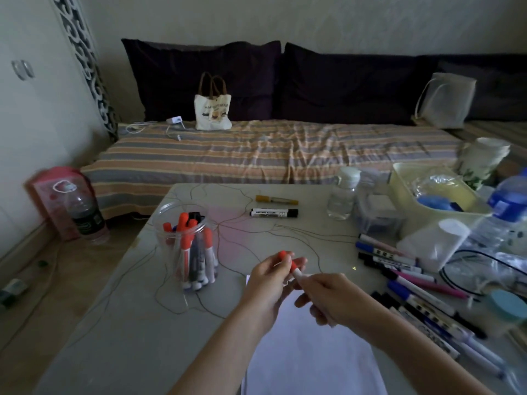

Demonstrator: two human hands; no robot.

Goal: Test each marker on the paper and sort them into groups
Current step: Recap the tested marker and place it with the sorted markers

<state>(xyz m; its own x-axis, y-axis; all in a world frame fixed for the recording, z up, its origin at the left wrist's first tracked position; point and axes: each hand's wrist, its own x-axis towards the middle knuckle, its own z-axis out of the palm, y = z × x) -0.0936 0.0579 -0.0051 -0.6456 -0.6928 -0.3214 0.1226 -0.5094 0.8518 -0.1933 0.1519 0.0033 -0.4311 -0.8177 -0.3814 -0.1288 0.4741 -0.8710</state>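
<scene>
The right hand grips a white-barrelled red marker angled up-left, its tip toward the red cap pinched by the left hand.

I count two hands in view, my left hand and my right hand. Between them is one red marker and one red cap. One sheet of paper lies on the table. One clear jar holds a bunch of markers I cannot count exactly. Two markers lie apart at the far edge, one yellow marker and one black marker. The pile of markers on the right has at least ten. I see three clear bottles: one small bottle, one blue-labelled bottle, one floor bottle. Two bags sit on the couch.
</scene>
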